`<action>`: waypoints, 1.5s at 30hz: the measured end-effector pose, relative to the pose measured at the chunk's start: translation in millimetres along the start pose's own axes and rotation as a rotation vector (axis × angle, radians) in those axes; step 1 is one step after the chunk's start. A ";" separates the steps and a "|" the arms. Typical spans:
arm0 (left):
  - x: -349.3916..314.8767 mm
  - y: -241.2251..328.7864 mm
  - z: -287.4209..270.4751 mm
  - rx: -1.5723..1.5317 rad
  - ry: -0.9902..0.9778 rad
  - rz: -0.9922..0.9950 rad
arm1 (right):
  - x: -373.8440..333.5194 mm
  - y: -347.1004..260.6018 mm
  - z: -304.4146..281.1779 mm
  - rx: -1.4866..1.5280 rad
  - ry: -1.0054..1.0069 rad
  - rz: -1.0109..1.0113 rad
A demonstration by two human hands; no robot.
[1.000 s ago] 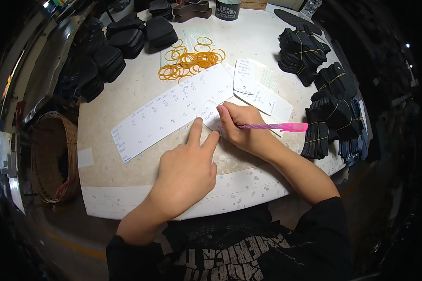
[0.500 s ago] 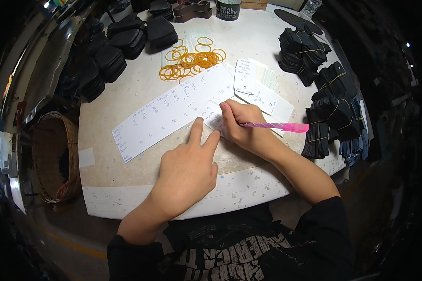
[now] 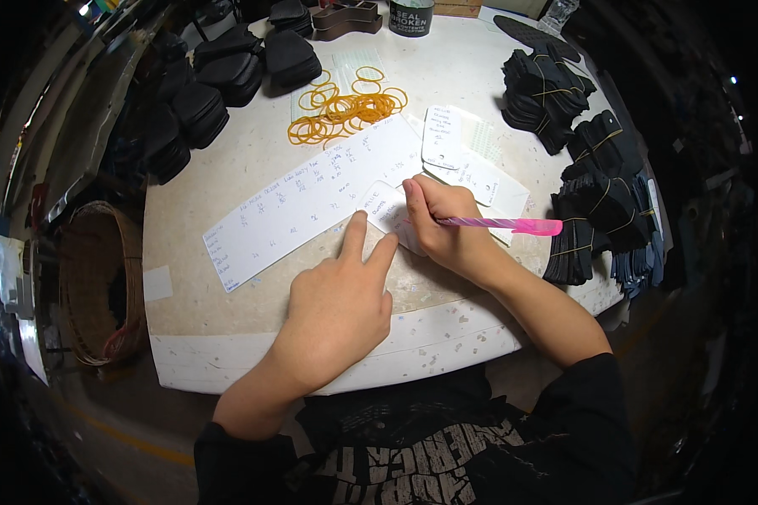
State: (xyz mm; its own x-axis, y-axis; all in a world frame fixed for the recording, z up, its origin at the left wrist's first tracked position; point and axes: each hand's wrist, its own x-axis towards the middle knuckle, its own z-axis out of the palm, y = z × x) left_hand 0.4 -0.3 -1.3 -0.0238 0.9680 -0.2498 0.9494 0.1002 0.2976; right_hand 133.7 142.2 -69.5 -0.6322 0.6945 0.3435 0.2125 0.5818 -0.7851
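Worn white tabletop [image 3: 227, 358] bears a handwritten tag [image 3: 381, 204], partly hidden by the right hand [image 3: 455, 229] pinching a pink pen [image 3: 536, 226], slightly farther right than before; the left hand [image 3: 338, 307], two fingers spread, touches the tag.

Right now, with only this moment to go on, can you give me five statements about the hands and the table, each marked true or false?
1. The right hand holds a pink pen. True.
2. The left hand is lifted clear of the small white tag. False: its extended fingertips rest at the tag.
3. Orange rubber bands lie on the far side of the long written sheet. True.
4. The wicker basket is to the right of the table. False: it is to the left.
5. The bundles of black pieces on the table's right side have bands around them. True.
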 end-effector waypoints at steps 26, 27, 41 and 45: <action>1.0 1.2 -1.6 0.012 -0.028 -0.019 | 2.2 0.4 0.2 -0.039 0.024 -0.012; 1.0 1.3 -1.5 0.013 -0.030 -0.018 | 2.4 0.3 0.2 -0.035 0.022 -0.014; 1.1 1.6 -2.1 0.025 -0.019 -0.010 | 2.8 0.8 -1.3 -0.011 -0.011 -0.051; 0.7 1.0 -1.8 0.021 -0.018 -0.012 | 2.9 3.0 -5.8 0.029 0.053 0.044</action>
State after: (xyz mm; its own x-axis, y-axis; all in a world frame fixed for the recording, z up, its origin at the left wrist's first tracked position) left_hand 0.8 0.9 0.5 -0.0297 0.9625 -0.2696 0.9554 0.1065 0.2753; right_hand 136.8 148.3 -67.9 -0.5823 0.7409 0.3347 0.2171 0.5385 -0.8142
